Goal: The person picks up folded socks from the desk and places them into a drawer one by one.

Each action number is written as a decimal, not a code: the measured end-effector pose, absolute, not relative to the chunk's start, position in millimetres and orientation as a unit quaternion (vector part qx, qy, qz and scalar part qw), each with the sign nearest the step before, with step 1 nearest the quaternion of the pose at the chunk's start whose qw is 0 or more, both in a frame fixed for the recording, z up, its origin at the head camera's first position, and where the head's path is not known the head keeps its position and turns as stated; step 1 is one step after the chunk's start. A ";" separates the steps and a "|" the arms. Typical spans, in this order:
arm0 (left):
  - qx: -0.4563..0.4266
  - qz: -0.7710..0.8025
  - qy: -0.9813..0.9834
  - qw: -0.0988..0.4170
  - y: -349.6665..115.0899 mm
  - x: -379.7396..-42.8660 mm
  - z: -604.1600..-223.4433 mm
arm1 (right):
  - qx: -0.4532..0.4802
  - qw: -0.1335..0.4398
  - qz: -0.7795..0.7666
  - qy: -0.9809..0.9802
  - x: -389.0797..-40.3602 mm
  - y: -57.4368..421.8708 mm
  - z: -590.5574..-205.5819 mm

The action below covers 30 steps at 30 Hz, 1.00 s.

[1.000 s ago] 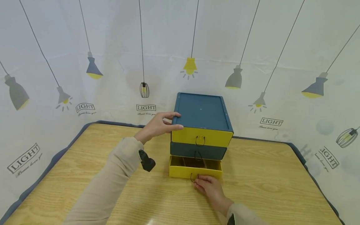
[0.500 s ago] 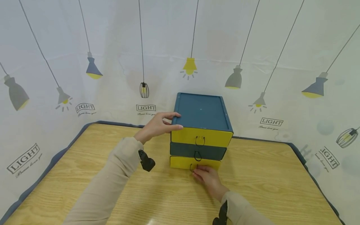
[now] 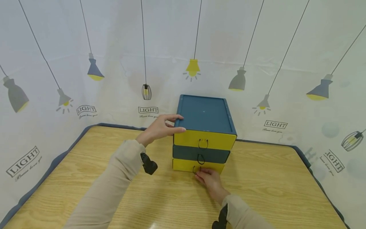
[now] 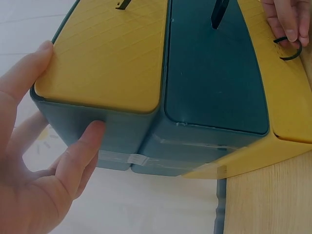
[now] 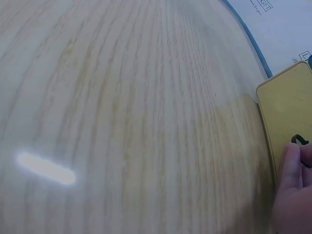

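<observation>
A small chest of drawers [image 3: 203,113] with a dark blue top stands on the table. Its top drawer [image 3: 188,139] is yellow, the middle drawer [image 3: 183,152] dark teal, and the bottom drawer [image 3: 181,165] yellow; all three sit in the chest. Each front carries a thin black loop handle. My right hand [image 3: 210,181] pinches the bottom drawer's loop handle [image 4: 291,57] between thumb and fingers, close to the front. My left hand [image 3: 160,128] rests on the chest's upper left corner, its extended fingers [image 4: 90,136] touching the left side and the thumb lying at the top front edge.
The wooden table [image 3: 143,197] extends around the chest on both sides and in front. Behind stands a pale curtain [image 3: 114,63] printed with hanging lamps, its dark blue lower border running along the table's far edge.
The bottom drawer, pulled partly out one second ago, has slid back into the chest. My right hand moved inward with its handle. My left hand stayed at the corner.
</observation>
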State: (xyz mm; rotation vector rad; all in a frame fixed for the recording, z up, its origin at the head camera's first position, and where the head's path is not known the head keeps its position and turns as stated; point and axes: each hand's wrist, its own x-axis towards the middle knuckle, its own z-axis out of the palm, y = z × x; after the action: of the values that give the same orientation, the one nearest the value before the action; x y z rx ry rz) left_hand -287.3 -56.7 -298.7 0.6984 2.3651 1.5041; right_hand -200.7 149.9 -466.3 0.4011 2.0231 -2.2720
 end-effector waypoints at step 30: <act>0.251 0.504 0.818 0.117 -58.2 -290.1 -304.2 | 0.162 0.026 -0.737 0.656 -153.7 164.7 -465.4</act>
State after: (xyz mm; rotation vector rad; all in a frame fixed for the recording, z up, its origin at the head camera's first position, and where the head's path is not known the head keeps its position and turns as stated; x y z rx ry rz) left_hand -290.1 -58.2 -304.2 0.7360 2.3940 1.4748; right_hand -153.7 164.7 -465.4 0.5015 2.0274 -2.2767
